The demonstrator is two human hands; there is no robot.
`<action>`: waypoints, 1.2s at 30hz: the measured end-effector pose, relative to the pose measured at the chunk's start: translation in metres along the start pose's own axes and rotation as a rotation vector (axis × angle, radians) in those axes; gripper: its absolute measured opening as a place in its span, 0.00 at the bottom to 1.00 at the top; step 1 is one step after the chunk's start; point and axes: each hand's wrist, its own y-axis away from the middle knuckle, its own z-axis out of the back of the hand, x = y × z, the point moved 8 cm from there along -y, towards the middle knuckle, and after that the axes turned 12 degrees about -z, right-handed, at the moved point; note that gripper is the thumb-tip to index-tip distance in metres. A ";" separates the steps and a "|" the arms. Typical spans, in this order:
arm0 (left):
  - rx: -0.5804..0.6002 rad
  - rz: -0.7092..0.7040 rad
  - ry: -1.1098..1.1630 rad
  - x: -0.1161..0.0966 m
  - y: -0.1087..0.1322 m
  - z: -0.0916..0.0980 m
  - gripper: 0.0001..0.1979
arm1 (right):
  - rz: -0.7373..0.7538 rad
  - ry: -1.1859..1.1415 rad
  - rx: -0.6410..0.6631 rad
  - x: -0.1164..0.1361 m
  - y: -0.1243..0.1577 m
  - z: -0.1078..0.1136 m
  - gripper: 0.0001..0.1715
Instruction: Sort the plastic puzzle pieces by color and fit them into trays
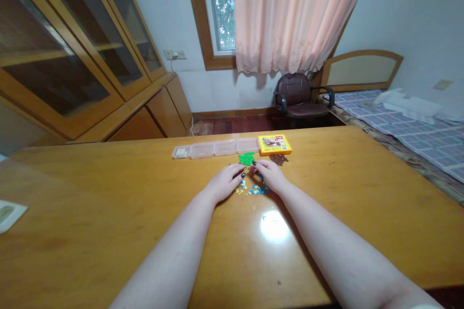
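Observation:
My left hand (227, 182) rests by the left side of several small piles of tiny pieces, its fingers bent and its thumb close to the index finger. Facing it, my right hand (271, 174) has its fingers curled together, with a small dark bit near the tips. What either hand pinches is too small to name. Just beyond the fingertips lies a pile of green pieces (246, 158). Brown pieces (279, 159) are heaped past my right hand. Blue pieces (258, 189) and white and yellow pieces (240, 187) lie scattered between my wrists.
Behind the piles, a row of clear plastic compartments (203, 150) stretches left from a yellow box (274, 144). All lie on the wooden table (145, 231). A white object (10, 215) sits at the left edge. Beyond are a chair (295, 94), a bed (409, 120) and a cabinet (137, 123).

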 end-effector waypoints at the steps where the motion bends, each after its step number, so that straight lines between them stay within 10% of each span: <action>1: -0.026 0.000 0.045 0.002 0.000 0.000 0.21 | 0.032 0.020 0.039 0.006 0.005 -0.006 0.17; 18: -0.476 0.287 0.222 0.065 0.014 0.019 0.20 | 0.462 0.810 0.158 0.049 0.024 -0.125 0.28; 30: -0.559 0.407 0.279 0.071 0.022 0.035 0.15 | 0.030 -0.277 0.420 0.031 -0.009 -0.091 0.20; 36: -0.625 0.437 0.332 0.093 0.042 0.051 0.15 | -0.042 -0.294 0.473 0.033 -0.013 -0.086 0.21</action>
